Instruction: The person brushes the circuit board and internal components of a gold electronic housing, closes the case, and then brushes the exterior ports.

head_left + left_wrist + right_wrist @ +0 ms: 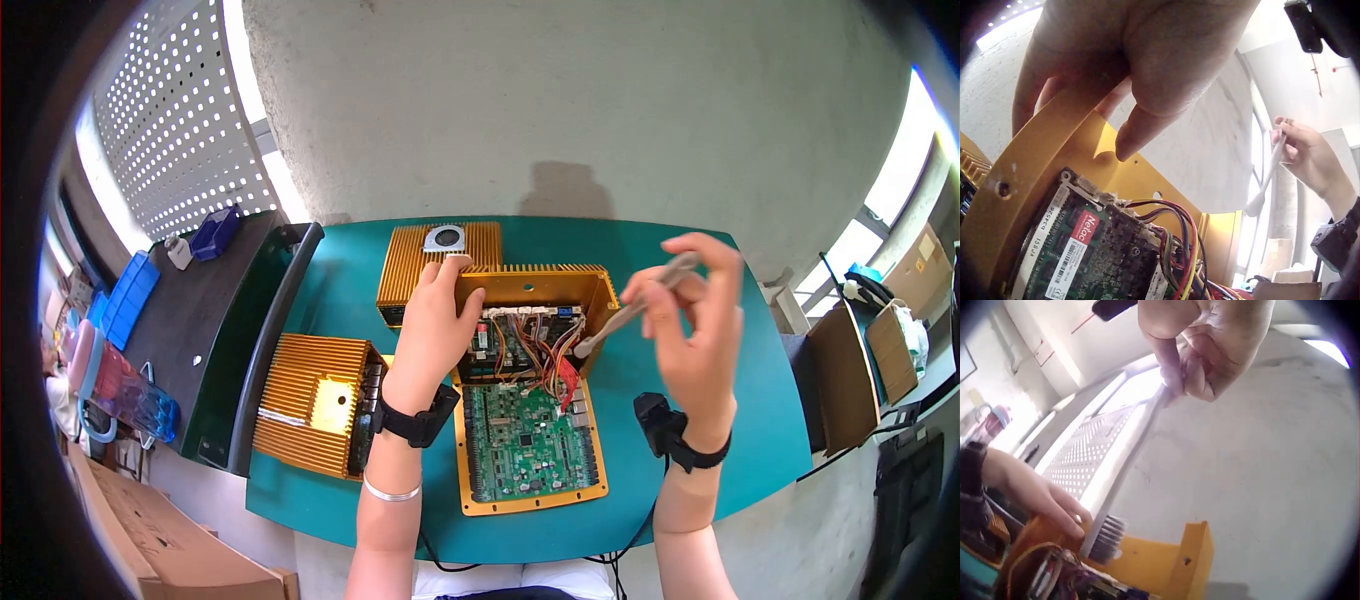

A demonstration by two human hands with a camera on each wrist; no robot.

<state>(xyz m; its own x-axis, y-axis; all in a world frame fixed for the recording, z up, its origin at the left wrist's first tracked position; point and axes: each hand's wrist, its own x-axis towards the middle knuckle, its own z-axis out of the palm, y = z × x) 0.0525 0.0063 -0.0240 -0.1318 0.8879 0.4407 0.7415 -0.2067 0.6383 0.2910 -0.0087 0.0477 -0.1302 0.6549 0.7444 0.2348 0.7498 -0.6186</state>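
A gold metal computer case (540,290) stands open in the middle of the table, with wires and boards inside. My left hand (430,325) grips its left wall, thumb on the inner side and fingers over the outer side, as the left wrist view shows. In my right hand (700,325) I pinch the end of the long pale handle of a brush (1113,481). Its grey bristles (1109,540) point down over the case's right part, above the coloured wires (550,345). In front of the case lies a green circuit board (530,440) on a gold plate.
A second gold finned case (310,400) sits at the left, and another with a fan (445,238) on top stands behind. A dark side table (200,330) adjoins on the left. The grey wall (600,100) rises behind the green table (700,300).
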